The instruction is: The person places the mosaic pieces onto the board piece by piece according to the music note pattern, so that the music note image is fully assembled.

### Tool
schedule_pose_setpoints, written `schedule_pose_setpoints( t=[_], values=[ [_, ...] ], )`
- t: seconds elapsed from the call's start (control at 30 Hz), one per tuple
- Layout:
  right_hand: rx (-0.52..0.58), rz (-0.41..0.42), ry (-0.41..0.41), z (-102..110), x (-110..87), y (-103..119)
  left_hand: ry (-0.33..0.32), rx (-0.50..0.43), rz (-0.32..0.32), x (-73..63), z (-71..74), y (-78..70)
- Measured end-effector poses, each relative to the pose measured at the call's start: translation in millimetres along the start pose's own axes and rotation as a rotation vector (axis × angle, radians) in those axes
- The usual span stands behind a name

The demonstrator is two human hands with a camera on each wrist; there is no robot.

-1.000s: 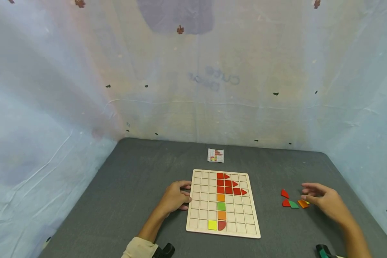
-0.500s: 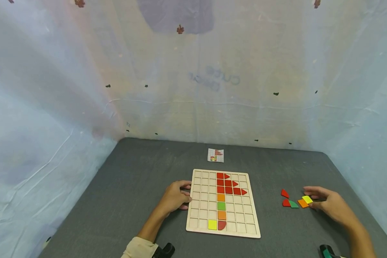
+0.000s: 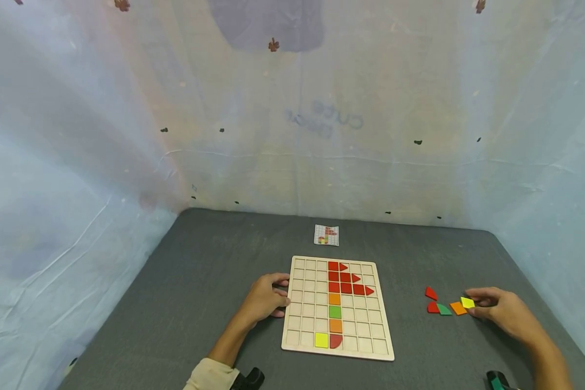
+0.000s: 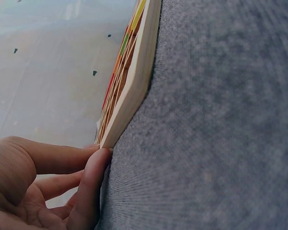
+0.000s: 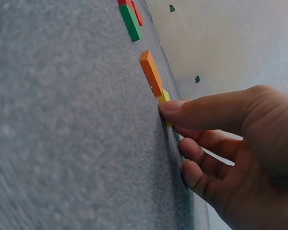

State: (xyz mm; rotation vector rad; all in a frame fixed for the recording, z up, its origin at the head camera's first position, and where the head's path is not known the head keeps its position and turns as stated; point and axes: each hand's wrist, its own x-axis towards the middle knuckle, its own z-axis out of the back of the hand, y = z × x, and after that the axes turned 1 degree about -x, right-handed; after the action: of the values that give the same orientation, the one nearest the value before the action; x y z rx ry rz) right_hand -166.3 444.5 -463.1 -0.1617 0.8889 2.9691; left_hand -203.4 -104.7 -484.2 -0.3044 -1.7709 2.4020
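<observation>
A wooden grid board (image 3: 365, 329) lies on the dark grey table, with red, orange, green and yellow pieces set in some squares. At its left edge, my left hand (image 3: 263, 297) pinches the rim between thumb and fingers; the left wrist view shows the thumb (image 4: 92, 179) against the board's pale side (image 4: 139, 76). Off to the right, my right hand (image 3: 504, 313) holds a yellow square tile (image 3: 467, 303) by thumb and finger. That tile is mostly covered by the thumb (image 5: 177, 109) in the right wrist view. An orange tile (image 3: 458, 308) lies just left of it.
Two red pieces (image 3: 431, 293) and a green curved piece (image 3: 444, 309) lie between the board and the right hand. Beyond the board is a small pattern card (image 3: 326, 235). A pale sheet (image 3: 292, 179) hangs behind the table (image 3: 214, 244).
My right hand has come down and slightly to the right, its fingers closing on the yellow tile, which has slid a little to the right. The left hand and board have stayed put.
</observation>
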Motion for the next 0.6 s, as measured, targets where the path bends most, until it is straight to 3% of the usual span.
schedule_pose_setpoints(
  t=[0.6],
  values=[
    [-0.036, -0.015, 0.031, 2.7, -2.2, 1.3, 0.007, -0.002, 0.0, 0.3, 0.3, 0.4]
  ],
)
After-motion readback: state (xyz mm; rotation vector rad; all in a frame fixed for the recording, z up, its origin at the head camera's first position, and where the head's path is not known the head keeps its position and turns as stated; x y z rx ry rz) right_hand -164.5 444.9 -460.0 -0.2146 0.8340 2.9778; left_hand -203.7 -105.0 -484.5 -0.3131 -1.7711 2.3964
